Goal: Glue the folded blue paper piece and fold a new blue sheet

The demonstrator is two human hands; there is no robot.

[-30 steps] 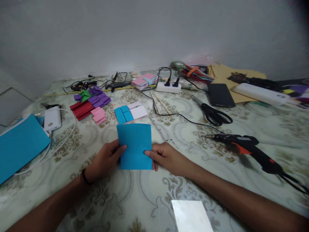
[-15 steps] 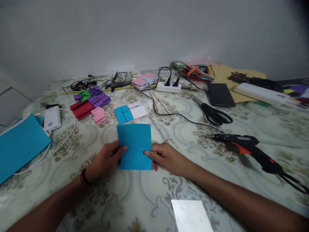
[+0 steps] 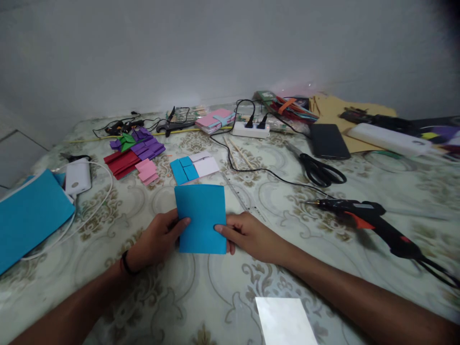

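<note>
One blue paper sheet is held over the tablecloth, its left edge pinched in the left hand, its right edge in the right hand. The tablecloth is pale, glossy, patterned with brown floral scrolls. A white card lies on it near the right forearm. Farther back lies a white power strip; a plain grey wall rises behind.

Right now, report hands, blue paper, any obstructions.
Left hand, right hand gripping blue paper by opposite sides. Only thumbs over its face. Glue gun apart, rightward.
</note>
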